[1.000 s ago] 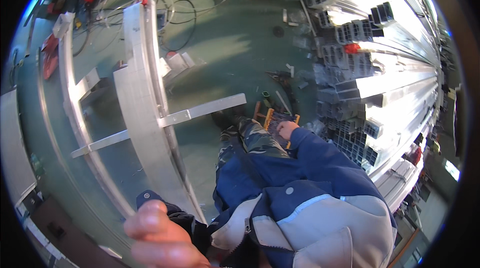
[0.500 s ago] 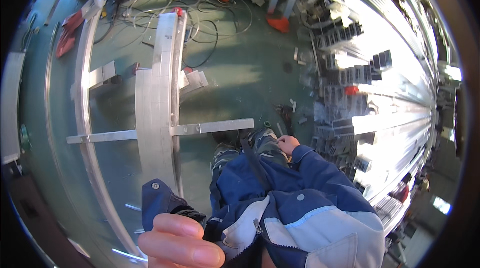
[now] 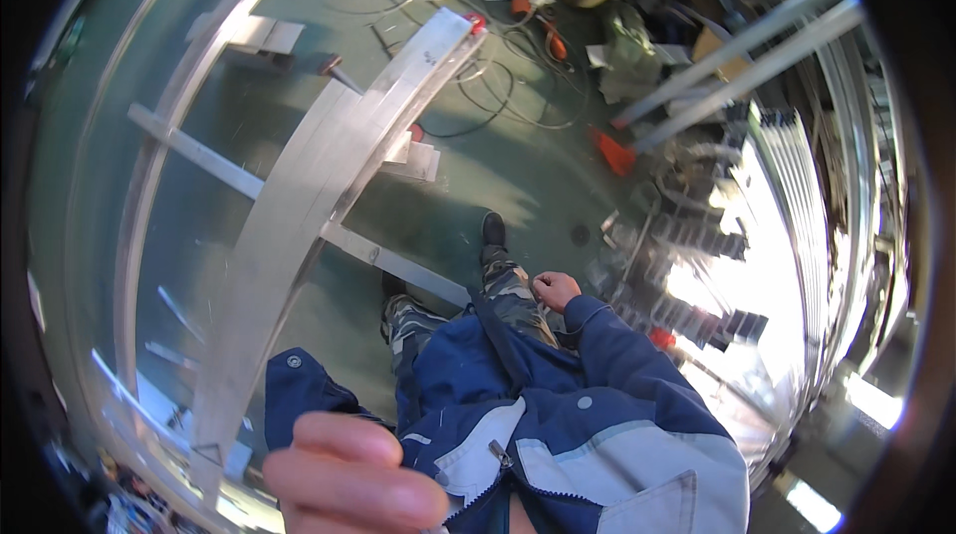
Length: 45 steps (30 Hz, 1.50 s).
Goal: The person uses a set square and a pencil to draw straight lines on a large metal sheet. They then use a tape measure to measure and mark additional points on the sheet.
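Observation:
My left hand (image 3: 354, 474) is close to the camera at the lower left, its fingers curled in; whatever they may hold is hidden. Beside my thigh hangs my right hand (image 3: 558, 289), loosely closed, with nothing visible in it. Nearest to both, at my left, is a long pale metal panel (image 3: 289, 176) lying across supports. A metal crossbar (image 3: 413, 275) runs from under it toward my legs. One dark boot (image 3: 493, 229) is set forward on the green floor.
A long metal rail (image 3: 149, 166) runs along the left. Loose cables (image 3: 508, 86) lie coiled ahead. Two leaning metal bars (image 3: 737, 61) with an orange foot (image 3: 612, 151) stand at the far right. Stacked metal profiles (image 3: 707, 235) fill the right side.
The view has turned and shifted, so the panel and crossbar now slant. A boot has come into sight ahead of my legs. Both hands keep much the same pose.

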Available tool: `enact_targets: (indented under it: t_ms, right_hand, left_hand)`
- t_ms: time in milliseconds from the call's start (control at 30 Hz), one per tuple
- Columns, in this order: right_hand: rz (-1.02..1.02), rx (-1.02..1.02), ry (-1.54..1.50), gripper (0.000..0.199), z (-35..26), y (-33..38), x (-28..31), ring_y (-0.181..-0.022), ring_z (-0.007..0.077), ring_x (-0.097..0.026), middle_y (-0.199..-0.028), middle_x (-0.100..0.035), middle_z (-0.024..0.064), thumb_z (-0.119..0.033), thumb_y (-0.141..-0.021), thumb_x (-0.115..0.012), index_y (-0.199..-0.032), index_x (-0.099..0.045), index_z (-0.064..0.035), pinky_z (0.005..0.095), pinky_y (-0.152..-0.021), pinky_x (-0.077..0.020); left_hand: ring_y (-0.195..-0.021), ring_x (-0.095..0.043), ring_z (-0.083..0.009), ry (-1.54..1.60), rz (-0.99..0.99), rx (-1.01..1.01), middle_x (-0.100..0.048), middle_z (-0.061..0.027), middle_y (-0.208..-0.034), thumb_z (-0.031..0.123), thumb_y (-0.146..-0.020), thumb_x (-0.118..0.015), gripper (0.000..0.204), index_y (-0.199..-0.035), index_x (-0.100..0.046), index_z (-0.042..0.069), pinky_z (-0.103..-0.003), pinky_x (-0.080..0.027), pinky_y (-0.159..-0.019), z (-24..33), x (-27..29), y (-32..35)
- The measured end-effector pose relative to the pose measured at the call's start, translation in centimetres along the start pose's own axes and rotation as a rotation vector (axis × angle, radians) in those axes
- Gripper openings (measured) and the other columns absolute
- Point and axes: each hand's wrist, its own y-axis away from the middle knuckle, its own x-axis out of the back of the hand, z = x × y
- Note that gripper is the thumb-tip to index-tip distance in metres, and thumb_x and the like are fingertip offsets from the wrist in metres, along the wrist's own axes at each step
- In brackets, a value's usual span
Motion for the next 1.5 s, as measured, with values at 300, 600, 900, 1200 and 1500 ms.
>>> enact_targets:
  t_ms: [300, 600, 900, 1200, 1500]
  right_hand:
    - [-0.189, 0.137, 0.010, 0.039, 0.1, -11.4, 9.0, -0.091, 0.0286, -0.081, -0.090, -0.084, 0.0108, -0.041, -0.101, -0.065, -0.110, -0.086, -0.0084, 0.0406, -0.090, -0.0616]
    - [-0.210, 0.244, 0.156, 0.040, -2.4, -14.2, 13.0, -0.092, 0.0271, -0.082, -0.092, -0.085, 0.0100, -0.039, -0.102, -0.065, -0.112, -0.085, -0.0070, 0.0391, -0.091, -0.0620]
    - [-0.113, 0.308, 0.197, 0.037, -4.7, -12.8, 17.4, -0.095, 0.0263, -0.082, -0.094, -0.085, 0.0101, -0.036, -0.102, -0.065, -0.117, -0.084, -0.0078, 0.0397, -0.092, -0.0619]
    - [-0.101, 0.357, 0.248, 0.034, -7.4, -19.0, 21.1, -0.089, 0.0232, -0.082, -0.093, -0.085, 0.0105, -0.033, -0.101, -0.070, -0.115, -0.083, -0.0053, 0.0378, -0.085, -0.0624]
    - [0.132, 0.753, 0.433, 0.077, -27.4, -42.0, 24.6, -0.119, 0.0441, -0.073, -0.136, -0.074, 0.0225, -0.024, -0.090, -0.079, -0.162, -0.052, -0.0158, 0.0550, -0.098, -0.0593]
  left_hand:
    - [-0.142, -0.061, -0.0291, 1.054, 0.680, 0.798, -0.067, -0.0157, -0.147, 0.019, -0.108, -0.064, 0.024, -0.128, -0.070, 0.008, -0.045, -0.044, -0.123, -12.5, -10.6, 1.5]
    - [-0.139, -0.063, -0.0274, 1.115, 0.891, 0.787, -0.073, -0.0101, -0.141, 0.021, -0.111, -0.064, 0.022, -0.128, -0.074, 0.010, -0.045, -0.048, -0.118, -15.4, -12.9, 6.0]
    - [-0.100, -0.071, -0.0130, 0.370, 0.804, 1.083, -0.077, -0.0031, -0.108, 0.008, -0.100, -0.078, 0.018, -0.117, -0.077, 0.001, -0.028, -0.055, -0.097, -26.1, -21.2, 15.6]
    - [-0.130, -0.065, -0.0375, -0.309, 0.432, 1.108, -0.071, -0.0197, -0.131, 0.023, -0.083, -0.090, 0.046, -0.124, -0.079, 0.005, -0.045, -0.051, -0.115, -33.3, -28.5, 16.3]
    - [-0.138, -0.063, -0.0365, -0.412, 0.484, 1.425, -0.062, -0.0222, -0.148, 0.020, -0.089, -0.087, 0.063, -0.143, -0.067, -0.004, -0.046, -0.052, -0.118, -37.2, -30.9, 19.7]
